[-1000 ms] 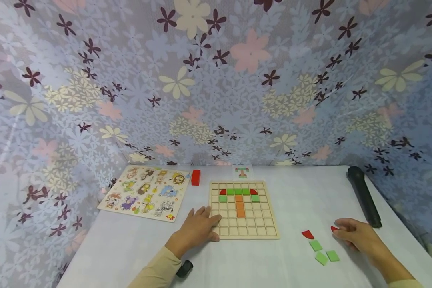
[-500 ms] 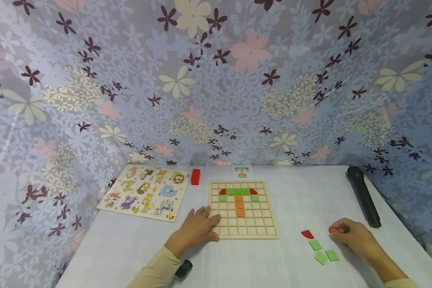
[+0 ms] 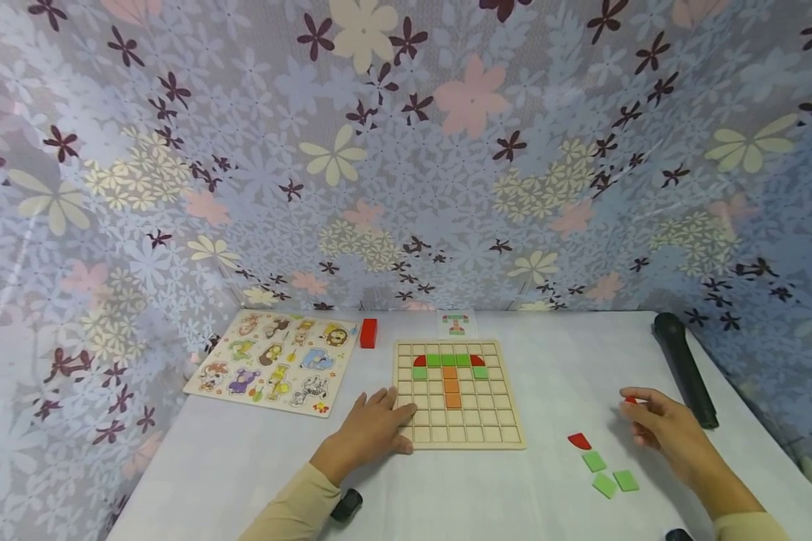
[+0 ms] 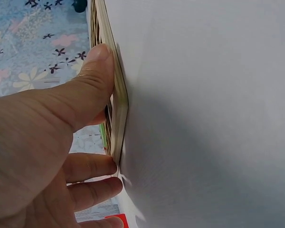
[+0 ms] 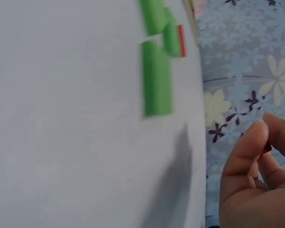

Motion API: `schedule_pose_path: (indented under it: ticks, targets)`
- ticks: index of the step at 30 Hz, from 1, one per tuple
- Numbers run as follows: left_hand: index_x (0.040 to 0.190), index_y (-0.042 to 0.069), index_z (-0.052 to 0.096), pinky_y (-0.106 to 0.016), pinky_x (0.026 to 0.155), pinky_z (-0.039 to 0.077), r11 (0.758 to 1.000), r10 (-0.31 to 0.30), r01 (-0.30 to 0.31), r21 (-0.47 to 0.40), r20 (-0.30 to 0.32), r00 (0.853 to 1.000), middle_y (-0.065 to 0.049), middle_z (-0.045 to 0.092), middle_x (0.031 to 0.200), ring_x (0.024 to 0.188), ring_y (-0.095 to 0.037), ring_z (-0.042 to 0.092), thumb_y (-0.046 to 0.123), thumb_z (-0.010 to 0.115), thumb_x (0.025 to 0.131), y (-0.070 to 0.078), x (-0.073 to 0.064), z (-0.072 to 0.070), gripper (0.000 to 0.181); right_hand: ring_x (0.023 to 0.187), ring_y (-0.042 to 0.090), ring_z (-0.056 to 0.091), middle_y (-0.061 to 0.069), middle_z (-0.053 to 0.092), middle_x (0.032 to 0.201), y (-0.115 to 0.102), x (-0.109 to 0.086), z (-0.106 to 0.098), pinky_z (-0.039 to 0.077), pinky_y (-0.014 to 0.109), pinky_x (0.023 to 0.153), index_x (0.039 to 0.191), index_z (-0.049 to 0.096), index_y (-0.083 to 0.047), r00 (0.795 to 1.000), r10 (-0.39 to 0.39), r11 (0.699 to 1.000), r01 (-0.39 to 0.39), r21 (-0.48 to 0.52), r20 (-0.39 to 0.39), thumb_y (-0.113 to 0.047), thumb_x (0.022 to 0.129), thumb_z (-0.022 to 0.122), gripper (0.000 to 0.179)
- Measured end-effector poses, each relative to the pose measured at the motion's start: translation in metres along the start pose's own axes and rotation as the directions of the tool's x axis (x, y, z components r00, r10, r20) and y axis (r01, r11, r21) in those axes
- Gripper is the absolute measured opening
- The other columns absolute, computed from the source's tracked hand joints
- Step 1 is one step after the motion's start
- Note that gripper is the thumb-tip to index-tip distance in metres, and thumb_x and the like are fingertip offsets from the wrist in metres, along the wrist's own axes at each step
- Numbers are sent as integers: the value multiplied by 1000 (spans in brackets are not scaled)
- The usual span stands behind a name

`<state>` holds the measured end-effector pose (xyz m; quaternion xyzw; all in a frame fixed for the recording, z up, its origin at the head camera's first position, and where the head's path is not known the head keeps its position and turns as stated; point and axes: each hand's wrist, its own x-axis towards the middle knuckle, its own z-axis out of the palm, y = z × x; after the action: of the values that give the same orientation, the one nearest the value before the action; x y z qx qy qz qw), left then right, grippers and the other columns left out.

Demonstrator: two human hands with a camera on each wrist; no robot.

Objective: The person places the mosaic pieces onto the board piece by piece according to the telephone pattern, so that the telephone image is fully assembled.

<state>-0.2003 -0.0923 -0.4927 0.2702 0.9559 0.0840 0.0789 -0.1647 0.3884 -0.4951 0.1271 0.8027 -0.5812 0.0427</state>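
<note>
A wooden grid board (image 3: 501,434) lies mid-table. It bears a T shape: a green row (image 3: 449,360) with red quarter-circles at its ends, a green square below each end, and an orange column (image 3: 452,387). My left hand (image 3: 372,430) rests at the board's left edge, fingers extended, thumb (image 4: 97,61) against the rim in the left wrist view. Off to the right, my right hand (image 3: 673,436) pinches a small red piece (image 3: 631,400), mostly hidden by thumb and fingertips. Near it lie a red quarter-circle (image 3: 580,441) and three green square tiles (image 3: 625,481).
An animal puzzle board (image 3: 277,361) lies at the left, beside a red block (image 3: 368,333). Behind the grid board is a pattern card (image 3: 456,324). A black cylindrical object (image 3: 685,370) lies along the right side. Floral cloth (image 3: 406,188) rises behind the table.
My right hand has risen and moved slightly away from me with the red piece between its fingertips, farther from the loose tiles. The left hand and the board have stayed put.
</note>
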Motion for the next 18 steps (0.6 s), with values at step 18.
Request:
schedule_pose_path:
  ticks: [18]
  targets:
    - [145,24,58,-65,114,32,1000,-10,10,-1,-3,1000,-21,46,155,143,-40,43,52,75,82,1,1,3,71,70,11,63,-7,68,89,-79,22,60,54,22,60,122,57,-21,981,-176,949,147,277,80,-17,94,75,34]
